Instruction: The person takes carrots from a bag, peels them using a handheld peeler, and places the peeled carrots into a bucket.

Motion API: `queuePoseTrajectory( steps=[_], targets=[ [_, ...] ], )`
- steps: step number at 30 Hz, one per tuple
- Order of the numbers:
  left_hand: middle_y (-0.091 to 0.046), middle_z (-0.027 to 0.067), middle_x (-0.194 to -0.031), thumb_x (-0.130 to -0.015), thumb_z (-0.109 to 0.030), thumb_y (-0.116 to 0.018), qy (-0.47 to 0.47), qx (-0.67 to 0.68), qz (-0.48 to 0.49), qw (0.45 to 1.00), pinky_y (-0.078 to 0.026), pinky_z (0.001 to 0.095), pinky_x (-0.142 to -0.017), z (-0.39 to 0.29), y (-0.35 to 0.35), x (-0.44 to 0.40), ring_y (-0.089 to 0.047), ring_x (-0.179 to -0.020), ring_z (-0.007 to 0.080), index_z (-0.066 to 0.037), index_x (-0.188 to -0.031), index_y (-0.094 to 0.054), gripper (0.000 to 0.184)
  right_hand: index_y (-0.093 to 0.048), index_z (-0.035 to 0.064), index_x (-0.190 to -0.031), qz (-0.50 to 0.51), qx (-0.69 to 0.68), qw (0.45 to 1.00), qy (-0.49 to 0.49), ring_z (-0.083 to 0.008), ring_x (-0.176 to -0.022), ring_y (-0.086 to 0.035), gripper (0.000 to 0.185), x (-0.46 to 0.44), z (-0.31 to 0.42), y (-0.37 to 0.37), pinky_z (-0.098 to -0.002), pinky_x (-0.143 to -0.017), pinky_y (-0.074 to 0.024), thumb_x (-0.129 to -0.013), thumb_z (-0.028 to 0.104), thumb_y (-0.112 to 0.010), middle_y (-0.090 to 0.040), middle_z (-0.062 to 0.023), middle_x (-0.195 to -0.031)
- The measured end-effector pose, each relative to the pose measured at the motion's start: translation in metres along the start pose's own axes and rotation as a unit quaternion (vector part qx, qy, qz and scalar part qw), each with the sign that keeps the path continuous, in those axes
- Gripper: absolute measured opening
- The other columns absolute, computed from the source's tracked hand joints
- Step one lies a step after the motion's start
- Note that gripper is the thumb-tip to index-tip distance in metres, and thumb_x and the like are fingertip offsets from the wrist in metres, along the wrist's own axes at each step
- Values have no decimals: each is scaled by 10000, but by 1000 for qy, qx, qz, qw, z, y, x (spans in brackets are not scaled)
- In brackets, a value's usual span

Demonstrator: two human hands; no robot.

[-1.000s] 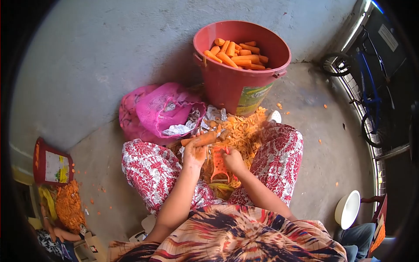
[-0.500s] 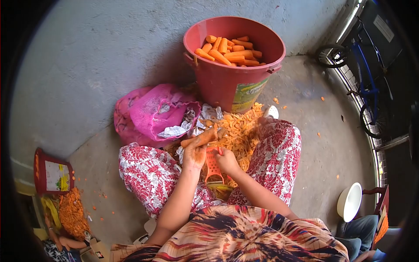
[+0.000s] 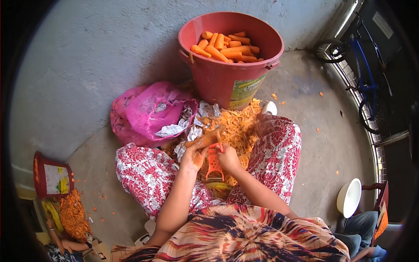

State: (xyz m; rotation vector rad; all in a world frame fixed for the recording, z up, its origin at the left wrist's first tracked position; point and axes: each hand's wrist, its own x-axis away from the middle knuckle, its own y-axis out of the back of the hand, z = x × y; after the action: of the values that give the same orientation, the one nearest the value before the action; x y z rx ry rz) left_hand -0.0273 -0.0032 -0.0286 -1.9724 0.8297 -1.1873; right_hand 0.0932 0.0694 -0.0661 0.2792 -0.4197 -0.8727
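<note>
My left hand (image 3: 194, 156) grips a carrot (image 3: 205, 139) with patches of darker skin on it, held slantwise over my lap. My right hand (image 3: 228, 157) is closed around an orange plastic peeler (image 3: 214, 162) with a perforated flat body, close against the carrot's near side. Beneath both hands, a heap of carrot peelings (image 3: 244, 124) covers the floor between my legs. Just beyond stands a big red bucket (image 3: 218, 83) holding several peeled carrots (image 3: 233, 49).
A pink mesh sack (image 3: 146, 109) with crumpled paper lies left of the bucket by the wall. At left are another red bucket (image 3: 39, 174), a second peelings pile (image 3: 74, 214) and a person's arm. A white basin (image 3: 349, 198), another person's leg and a blue bicycle (image 3: 364, 70) are at right.
My right hand with the peeler has shifted slightly up along the carrot, toward its far end. The left hand keeps its hold. The whole view has tilted a little.
</note>
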Motion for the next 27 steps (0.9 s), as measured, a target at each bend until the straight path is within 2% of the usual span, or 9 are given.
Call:
queuePoseTrajectory(
  steps=[1,4,7,10,13,16,22,25,27],
  targets=[
    [-550,107,-959,-742,17,-558,-7,8,4,1000,-483,286,-790,2,-1,0,-557,-897,216,20,-869,-543,128,-566,10,-836,-9,-16,1000,20,-114,-530,-492,240,-1,4,-2,-294,-507,-406,-868,203,-427,-563,-61,-616],
    [-559,104,-942,-751,12,-548,-72,-4,48,996,-490,275,-774,9,1,-1,-566,-880,205,35,-864,-550,116,-578,22,-876,37,-65,996,-45,-86,-550,-501,237,5,22,6,-270,-512,-411,-879,187,-407,-585,-33,-651],
    [-571,95,-925,-758,-3,-545,-110,-52,106,987,-496,266,-755,5,-8,5,-569,-878,195,37,-850,-560,101,-511,-19,-753,45,-135,989,-50,-376,-660,-537,191,10,33,11,-386,-579,-421,-797,162,-472,-553,-227,-688],
    [-578,88,-921,-762,-23,-552,-70,-85,79,991,-501,261,-739,0,-7,5,-573,-870,190,28,-862,-560,112,-555,-6,-796,-23,39,999,18,-278,-591,-565,253,9,25,13,-350,-550,-427,-860,209,-436,-581,-173,-667],
    [-576,79,-903,-749,-39,-581,-15,-60,26,998,-519,277,-710,2,-3,2,-576,-864,199,-8,-866,-549,125,-540,-8,-774,-31,88,996,7,-361,-651,-552,252,10,33,20,-391,-569,-422,-851,208,-437,-557,-233,-692],
    [-579,98,-907,-748,-36,-584,-34,-77,40,996,-510,274,-719,4,4,-2,-581,-849,193,0,-903,-538,165,-549,2,-812,-18,46,999,3,-285,-585,-549,230,9,37,21,-360,-546,-415,-847,204,-446,-544,-209,-649],
    [-574,120,-911,-710,8,-602,-140,-157,92,973,-486,276,-756,3,-9,5,-579,-848,197,16,-901,-535,202,-579,6,-849,93,-157,983,-18,-115,-532,-427,201,9,34,22,-287,-518,-391,-834,180,-479,-508,-72,-589],
    [-563,127,-940,-696,30,-601,-127,-138,102,977,-475,286,-780,2,-6,3,-567,-875,204,15,-882,-536,198,-580,16,-870,92,-129,986,-41,-212,-543,-522,169,9,34,20,-338,-533,-405,-817,116,-454,-548,-151,-611],
    [-554,134,-963,-692,37,-599,-122,-125,112,978,-470,286,-791,3,-5,2,-555,-904,205,9,-871,-539,191,-581,8,-870,88,-93,990,-62,-153,-559,-490,185,12,44,26,-306,-546,-405,-820,149,-473,-549,-97,-639]
  ],
)
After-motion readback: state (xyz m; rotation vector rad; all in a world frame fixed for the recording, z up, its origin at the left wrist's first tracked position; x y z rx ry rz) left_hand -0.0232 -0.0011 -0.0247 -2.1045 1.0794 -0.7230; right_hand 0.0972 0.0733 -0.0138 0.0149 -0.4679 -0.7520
